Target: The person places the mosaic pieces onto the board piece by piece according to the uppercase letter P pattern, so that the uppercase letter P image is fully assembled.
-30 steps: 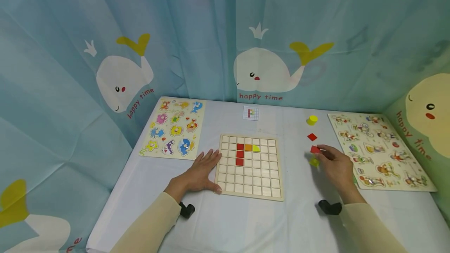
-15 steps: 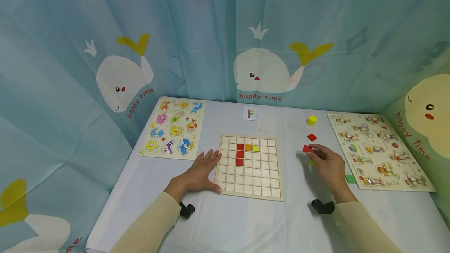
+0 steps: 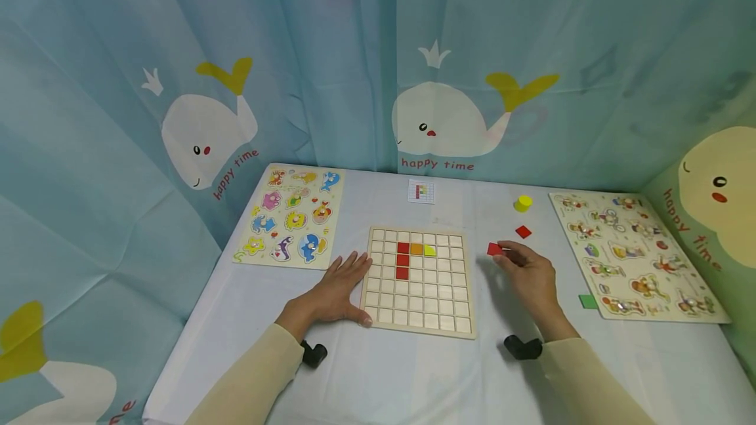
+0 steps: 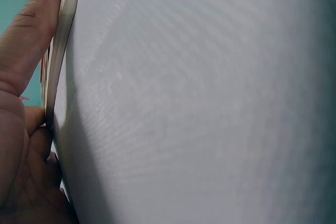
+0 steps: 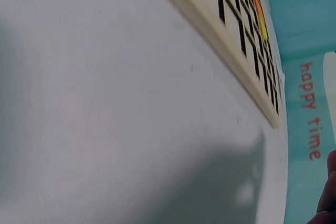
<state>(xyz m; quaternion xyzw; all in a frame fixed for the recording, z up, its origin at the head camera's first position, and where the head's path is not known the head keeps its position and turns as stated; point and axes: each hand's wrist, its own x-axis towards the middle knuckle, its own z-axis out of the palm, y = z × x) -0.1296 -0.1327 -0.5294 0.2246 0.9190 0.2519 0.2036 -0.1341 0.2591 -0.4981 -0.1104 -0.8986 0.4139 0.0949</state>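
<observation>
The right hand [image 3: 530,284] pinches a red tile [image 3: 493,249] between thumb and fingertips, just right of the grid board [image 3: 431,307] and apart from it. The left hand [image 3: 336,292] lies along the board's left edge, touching it, fingers outstretched and thumb spread away from them. Within the board, three red squares [image 3: 402,260] form a column, with an orange square [image 3: 416,249] and a yellow piece [image 3: 429,250] continuing right from its top. Farther right of the board lie another red tile [image 3: 523,232] and a yellow cylinder [image 3: 523,203]; a small printed card [image 3: 421,191] lies beyond its far edge.
</observation>
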